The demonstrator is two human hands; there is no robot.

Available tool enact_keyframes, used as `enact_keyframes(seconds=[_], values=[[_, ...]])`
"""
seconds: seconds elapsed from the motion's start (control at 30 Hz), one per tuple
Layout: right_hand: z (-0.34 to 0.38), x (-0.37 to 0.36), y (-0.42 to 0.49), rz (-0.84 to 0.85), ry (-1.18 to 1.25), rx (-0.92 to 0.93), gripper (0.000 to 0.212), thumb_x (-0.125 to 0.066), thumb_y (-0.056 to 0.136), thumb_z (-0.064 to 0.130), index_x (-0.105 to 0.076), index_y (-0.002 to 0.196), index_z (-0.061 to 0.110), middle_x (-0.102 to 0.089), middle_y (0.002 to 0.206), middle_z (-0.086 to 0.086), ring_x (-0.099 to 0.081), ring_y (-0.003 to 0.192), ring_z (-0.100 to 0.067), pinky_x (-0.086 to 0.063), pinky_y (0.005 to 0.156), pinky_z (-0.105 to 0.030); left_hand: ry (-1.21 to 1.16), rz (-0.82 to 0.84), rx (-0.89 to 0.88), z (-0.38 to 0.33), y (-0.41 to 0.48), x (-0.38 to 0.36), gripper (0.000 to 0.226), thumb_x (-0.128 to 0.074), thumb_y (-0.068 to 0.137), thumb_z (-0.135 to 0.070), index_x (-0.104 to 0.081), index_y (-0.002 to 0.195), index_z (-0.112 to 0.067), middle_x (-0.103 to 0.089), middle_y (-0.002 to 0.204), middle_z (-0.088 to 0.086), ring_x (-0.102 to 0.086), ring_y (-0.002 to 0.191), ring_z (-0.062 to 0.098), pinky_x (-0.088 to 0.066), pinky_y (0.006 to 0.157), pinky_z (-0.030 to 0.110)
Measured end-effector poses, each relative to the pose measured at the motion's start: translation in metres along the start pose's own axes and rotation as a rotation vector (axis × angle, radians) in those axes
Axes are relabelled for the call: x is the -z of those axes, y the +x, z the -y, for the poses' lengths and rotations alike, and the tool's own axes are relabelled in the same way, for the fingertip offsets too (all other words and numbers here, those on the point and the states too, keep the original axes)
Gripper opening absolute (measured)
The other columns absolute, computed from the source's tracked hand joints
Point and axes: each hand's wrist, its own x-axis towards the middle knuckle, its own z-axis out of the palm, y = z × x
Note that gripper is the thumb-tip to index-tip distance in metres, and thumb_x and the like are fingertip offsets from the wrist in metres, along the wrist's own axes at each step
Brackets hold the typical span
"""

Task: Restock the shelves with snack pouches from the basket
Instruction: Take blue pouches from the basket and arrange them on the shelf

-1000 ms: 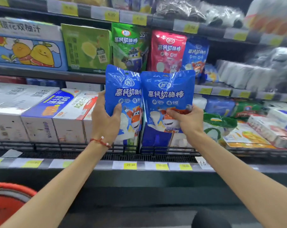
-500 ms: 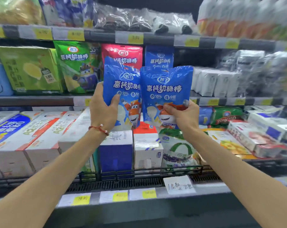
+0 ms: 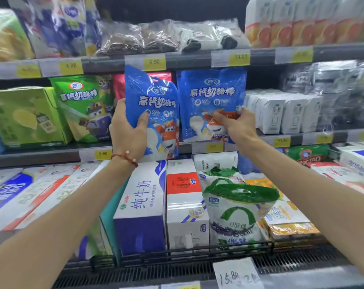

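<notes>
My left hand (image 3: 128,130) grips a blue snack pouch (image 3: 154,97) by its left side and holds it upright in front of the middle shelf (image 3: 51,152). My right hand (image 3: 233,124) pinches a second blue snack pouch (image 3: 212,88) at its lower middle; its bottom edge is level with the shelf lip, right of the first pouch. A green pouch (image 3: 83,105) of the same brand stands on that shelf to the left, and a red pouch (image 3: 119,86) shows behind the left blue one. The basket is out of view.
A green carton (image 3: 24,115) stands at the middle shelf's far left, white cartons (image 3: 281,113) at its right. Below, milk boxes (image 3: 143,205) and a green-handled bag (image 3: 235,207) sit behind a black wire rail (image 3: 197,250). Clear-wrapped packs (image 3: 162,36) fill the top shelf.
Both hands have lifted the two blue pouches up and forward from the lower shelf's height to the middle shelf. The view has tilted upward, and the red basket has left the frame.
</notes>
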Motion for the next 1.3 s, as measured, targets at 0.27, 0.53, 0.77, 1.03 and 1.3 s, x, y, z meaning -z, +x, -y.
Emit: enact_keyframes(seconds=[0.27,0.53,0.77,1.03,1.3], values=[[-0.022,-0.023,0.043,0.035,-0.104,0.059,0.038,-0.092,0.072,0.027,-0.072,0.103,0.017,-0.080,0.097,0.000,-0.078,0.090,-0.020,-0.062,0.087,-0.048,0.016,0.019,0.009,0.019,0.019,-0.009,0.028,-0.065,0.090,-0.012,-0.056,0.117,-0.012,-0.066,0.099,-0.008,-0.063,0.079,-0.008,-0.049,0.068,0.009],[-0.047,-0.041,0.087,0.057,-0.236,0.056,0.039,-0.086,0.080,0.031,-0.072,0.114,0.016,-0.077,0.104,0.003,-0.074,0.095,-0.015,-0.060,0.092,-0.045,0.046,0.035,-0.008,0.041,0.030,-0.018,0.029,-0.065,0.090,-0.012,-0.057,0.118,-0.013,-0.064,0.097,-0.014,-0.062,0.082,-0.008,-0.051,0.072,0.011],[-0.044,-0.042,0.084,0.018,-0.358,0.075,0.047,-0.084,0.082,0.037,-0.064,0.119,0.016,-0.072,0.111,0.001,-0.069,0.103,-0.019,-0.059,0.090,-0.045,0.018,0.034,0.006,0.035,0.026,-0.031,0.028,-0.065,0.090,-0.008,-0.057,0.117,-0.011,-0.064,0.097,-0.007,-0.061,0.082,-0.003,-0.049,0.071,0.009],[-0.036,-0.027,0.075,0.094,-0.415,0.015,0.064,-0.077,0.090,0.033,-0.038,0.135,0.009,-0.059,0.122,0.000,-0.060,0.113,-0.019,-0.051,0.097,-0.035,0.039,0.032,0.039,0.027,0.026,-0.047,0.026,-0.062,0.092,-0.011,-0.057,0.117,-0.012,-0.065,0.101,-0.002,-0.062,0.083,0.003,-0.050,0.068,0.008],[-0.042,0.003,0.065,-0.034,-0.382,0.107,0.057,-0.069,0.096,0.026,-0.041,0.143,0.009,-0.055,0.126,-0.004,-0.058,0.111,-0.017,-0.047,0.083,-0.021,0.081,0.017,0.012,0.019,0.032,-0.088,0.027,-0.062,0.091,-0.015,-0.058,0.117,-0.009,-0.064,0.103,-0.004,-0.059,0.084,0.004,-0.047,0.074,0.007]])
